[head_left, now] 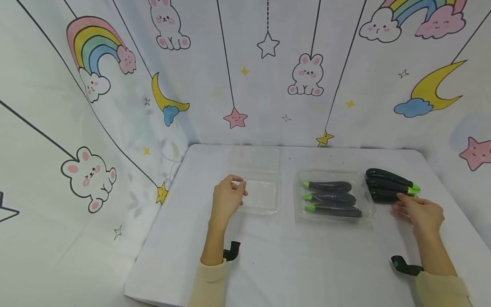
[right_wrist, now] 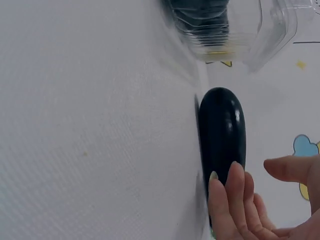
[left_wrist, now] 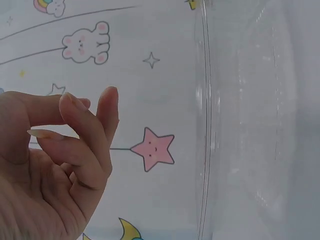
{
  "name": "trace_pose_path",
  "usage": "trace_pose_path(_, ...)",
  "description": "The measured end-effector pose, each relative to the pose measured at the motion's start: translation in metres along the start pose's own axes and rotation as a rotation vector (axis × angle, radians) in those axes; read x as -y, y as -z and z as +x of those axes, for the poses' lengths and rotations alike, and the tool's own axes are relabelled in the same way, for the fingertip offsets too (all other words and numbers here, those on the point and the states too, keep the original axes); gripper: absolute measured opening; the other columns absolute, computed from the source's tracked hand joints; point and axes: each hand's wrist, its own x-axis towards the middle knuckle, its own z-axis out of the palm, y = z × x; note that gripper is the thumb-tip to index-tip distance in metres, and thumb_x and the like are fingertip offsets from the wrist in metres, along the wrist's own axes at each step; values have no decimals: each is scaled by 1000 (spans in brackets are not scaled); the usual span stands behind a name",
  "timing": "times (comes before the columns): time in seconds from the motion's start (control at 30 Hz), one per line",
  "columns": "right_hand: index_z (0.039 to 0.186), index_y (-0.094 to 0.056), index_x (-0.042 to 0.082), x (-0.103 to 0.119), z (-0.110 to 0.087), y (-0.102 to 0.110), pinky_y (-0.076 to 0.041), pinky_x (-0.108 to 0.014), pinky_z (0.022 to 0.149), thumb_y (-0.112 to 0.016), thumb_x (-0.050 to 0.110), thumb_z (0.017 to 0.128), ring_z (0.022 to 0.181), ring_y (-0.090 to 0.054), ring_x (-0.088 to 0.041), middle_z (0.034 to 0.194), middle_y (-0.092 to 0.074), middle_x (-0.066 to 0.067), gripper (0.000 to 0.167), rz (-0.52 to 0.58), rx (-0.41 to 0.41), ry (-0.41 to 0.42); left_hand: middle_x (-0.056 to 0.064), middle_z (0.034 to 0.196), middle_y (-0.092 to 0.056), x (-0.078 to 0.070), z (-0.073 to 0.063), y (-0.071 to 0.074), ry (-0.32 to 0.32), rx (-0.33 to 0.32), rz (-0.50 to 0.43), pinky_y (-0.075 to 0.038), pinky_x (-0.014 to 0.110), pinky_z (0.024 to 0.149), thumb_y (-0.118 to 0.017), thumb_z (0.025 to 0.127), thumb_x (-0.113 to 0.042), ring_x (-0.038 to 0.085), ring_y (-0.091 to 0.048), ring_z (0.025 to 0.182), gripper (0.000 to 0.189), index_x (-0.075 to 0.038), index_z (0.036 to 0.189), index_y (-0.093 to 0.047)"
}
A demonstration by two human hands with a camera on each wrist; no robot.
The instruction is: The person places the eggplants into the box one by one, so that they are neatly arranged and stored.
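Observation:
My right hand (head_left: 423,213) is at the nearest of three dark eggplants lying side by side on the table's right. In the right wrist view its fingertips overlap this eggplant (right_wrist: 222,132), while the thumb stands apart from it. The other two loose eggplants (head_left: 388,175) lie just behind. To their left, a clear plastic box (head_left: 368,204) holds three eggplants with green stem ends pointing left. My left hand (head_left: 227,198) hovers at the left edge of a second clear box (head_left: 277,200), fingers loosely curled with nothing in them. No eggplant shows in this second box.
A white-covered table (head_left: 299,264) carries everything. Behind and to the left hangs a white curtain (head_left: 207,64) printed with bunnies, stars, moons and rainbows. Black wrist mounts (head_left: 232,251) stick out beside both forearms.

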Motion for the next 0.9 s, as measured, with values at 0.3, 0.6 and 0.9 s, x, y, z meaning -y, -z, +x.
trace_pose_path(0.3,154,-10,-20,3,6,-1,-62,-32,66,-63,55,99,64,-77,-18,63,-74,0,107,-295,77,-22,10,103,-73,33,15,29,35,-142,117,-55,38,66,-65,101,-21,25,-70,83,27,-3,121,-72)
trace_pose_path(0.6,120,-58,-12,2,19,1,-62,-34,64,-63,65,94,62,-76,-18,63,-73,-2,81,-368,82,-57,25,115,-64,71,32,38,90,-170,127,-51,51,88,-67,98,-12,41,-61,105,32,9,122,-68)
trace_pose_path(0.9,103,-64,-3,6,27,4,-63,-40,71,-67,59,96,68,-78,-22,69,-75,-7,63,-260,182,-137,20,116,-69,94,39,36,209,-53,62,-57,44,77,-62,103,-24,36,-69,98,35,0,127,-67)
